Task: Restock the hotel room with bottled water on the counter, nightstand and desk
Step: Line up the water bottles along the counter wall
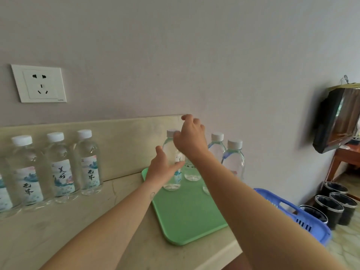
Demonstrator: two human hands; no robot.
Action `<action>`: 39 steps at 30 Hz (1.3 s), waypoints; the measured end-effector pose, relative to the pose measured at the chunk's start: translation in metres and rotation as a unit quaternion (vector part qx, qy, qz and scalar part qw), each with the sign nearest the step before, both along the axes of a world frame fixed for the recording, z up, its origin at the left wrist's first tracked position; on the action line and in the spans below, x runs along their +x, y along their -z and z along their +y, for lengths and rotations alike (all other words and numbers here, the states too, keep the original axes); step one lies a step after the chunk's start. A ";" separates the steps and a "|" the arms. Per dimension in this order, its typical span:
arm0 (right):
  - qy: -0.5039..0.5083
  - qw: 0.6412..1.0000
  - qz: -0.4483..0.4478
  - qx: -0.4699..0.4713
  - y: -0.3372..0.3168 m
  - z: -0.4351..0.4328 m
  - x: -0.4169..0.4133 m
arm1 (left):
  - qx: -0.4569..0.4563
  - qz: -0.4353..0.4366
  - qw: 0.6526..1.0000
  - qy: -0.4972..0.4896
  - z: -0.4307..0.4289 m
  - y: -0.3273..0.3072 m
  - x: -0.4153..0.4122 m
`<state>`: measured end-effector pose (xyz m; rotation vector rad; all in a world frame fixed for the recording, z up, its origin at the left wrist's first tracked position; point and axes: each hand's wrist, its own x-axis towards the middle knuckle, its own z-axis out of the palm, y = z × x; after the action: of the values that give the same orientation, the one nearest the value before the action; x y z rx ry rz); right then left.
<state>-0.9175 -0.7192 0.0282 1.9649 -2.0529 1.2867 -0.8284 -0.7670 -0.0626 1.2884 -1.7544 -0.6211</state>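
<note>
Several labelled water bottles (60, 164) with white caps stand in a row on the beige counter (87, 227) against the backsplash at left. On the green tray (185, 215) stand several more bottles, some partly hidden by my right arm. My left hand (160, 170) reaches to the nearest tray bottle (170, 151), thumb at its left side and straight fingers across its front. My right hand (191, 139) hovers at cap height over the tray bottles, fingers loosely curled, holding nothing that I can see. Two bottles (233, 160) stand to its right.
A wall socket (39, 83) sits above the counter at left. A blue plastic basket (292, 213) lies past the counter's right end. Three black bins (331, 207) stand on the floor beyond, below a wall-mounted screen (335, 121) and a wooden desk (348, 158).
</note>
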 end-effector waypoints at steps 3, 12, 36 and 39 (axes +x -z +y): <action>0.024 0.995 0.091 0.029 -0.020 -0.014 -0.009 | 0.006 0.030 1.000 -0.004 -0.001 -0.004 0.022; 0.070 0.933 0.273 0.224 -0.028 -0.050 -0.029 | -0.010 0.077 0.997 0.012 0.023 -0.019 0.105; -0.254 0.899 0.278 0.223 -0.109 -0.011 0.154 | -0.013 0.138 0.977 -0.162 0.088 -0.007 0.286; -0.304 0.886 0.266 0.228 -0.096 -0.010 0.185 | -0.007 0.153 0.970 -0.190 0.094 -0.004 0.309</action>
<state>-0.7328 -0.7291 0.1246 2.8899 -1.6028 0.1703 -0.5197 -0.6726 -0.0585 1.3892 -1.2179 -0.5491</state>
